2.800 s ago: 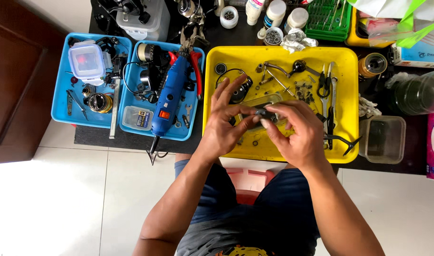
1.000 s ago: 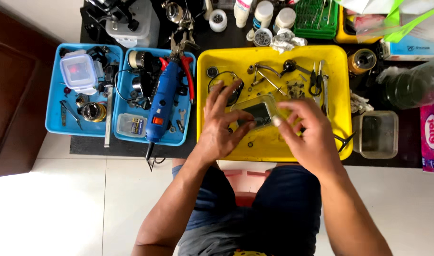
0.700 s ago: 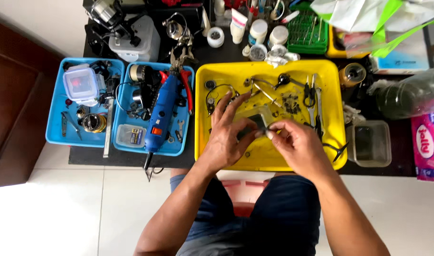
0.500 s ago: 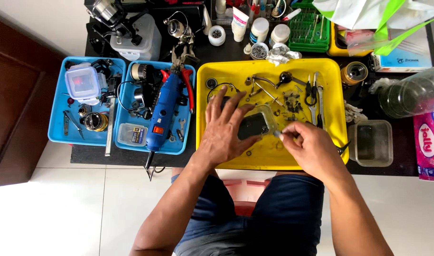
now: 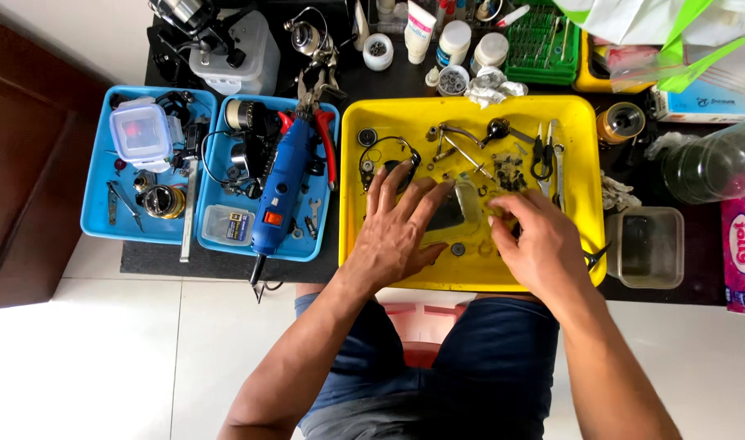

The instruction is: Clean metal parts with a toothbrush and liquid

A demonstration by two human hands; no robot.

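Note:
My left hand (image 5: 393, 232) lies palm down in the yellow tray (image 5: 576, 147), fingers spread. Its index finger and thumb flank a dark metal part (image 5: 448, 216) that sits under a clear plastic piece (image 5: 470, 208). My right hand (image 5: 539, 244) is just to the right, fingers curled down at the clear piece's right edge, next to a heap of small dark screws and bits (image 5: 509, 167). What its fingertips pinch is hidden. Small pliers (image 5: 543, 151), a crank handle (image 5: 470, 134) and a wire bail (image 5: 384, 155) lie further back in the tray.
Two blue trays sit at the left: one (image 5: 95, 220) with a small lidded box and reel parts, the other (image 5: 323, 236) with a blue rotary tool (image 5: 276, 191) and red-handled pliers. Bottles, a green bit rack (image 5: 543, 45), a clear tub (image 5: 649, 244) and a large bottle (image 5: 714, 167) surround the yellow tray.
Both hands have lowered the part from being held up between them to the tray floor. My left hand has flattened over it and my right hand has shifted to its right side.

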